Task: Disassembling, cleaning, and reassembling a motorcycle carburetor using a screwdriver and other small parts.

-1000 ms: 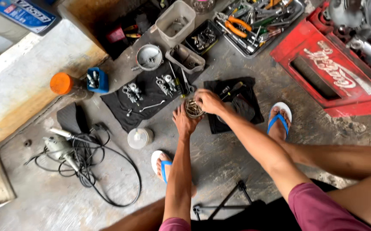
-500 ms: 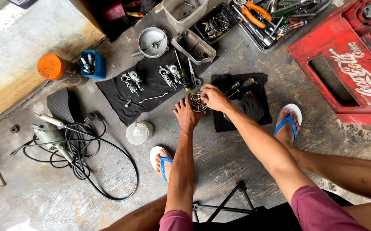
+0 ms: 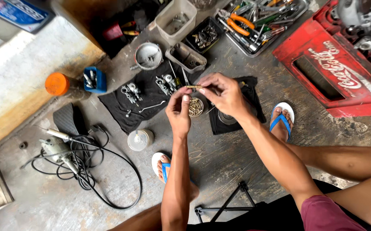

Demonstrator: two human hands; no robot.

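Both hands met over the middle of the concrete floor [image 3: 219, 162]. The left hand [image 3: 179, 112] and the right hand [image 3: 224, 93] pinched a small brass-coloured pin [image 3: 194, 87] between them, held level, the right thumb and forefinger closed on its right end and the left fingertips closed on its left end. The other fingers of the right hand were loosely curled; those of the left were folded toward the palm.

Just below the pin, at about 6 o'clock from it, sat a small round tin of brass bits [image 3: 195, 107], between the two wrists and apart from the pin. It stood at the gap between two black cloths. The left black cloth [image 3: 142, 96], at 9 o'clock from the hands, carried several small metal fittings [image 3: 165, 83] and a thin wrench [image 3: 152, 106]. The right black cloth [image 3: 254, 96] lay under the right hand, with a round metal part [image 3: 224, 117] on it at 5 o'clock from the tin.

At 7 o'clock from the hands stood a white lidded jar [image 3: 140, 140]. Farther out at 8 o'clock lay a power tool [image 3: 57, 147] with its coiled black cable [image 3: 108, 171]. At 10 o'clock were an orange-capped can [image 3: 58, 84] and a blue holder [image 3: 94, 79]; at 1 o'clock, a tray of hand tools [image 3: 258, 25]; at 3 o'clock, a red crate [image 3: 339, 72].
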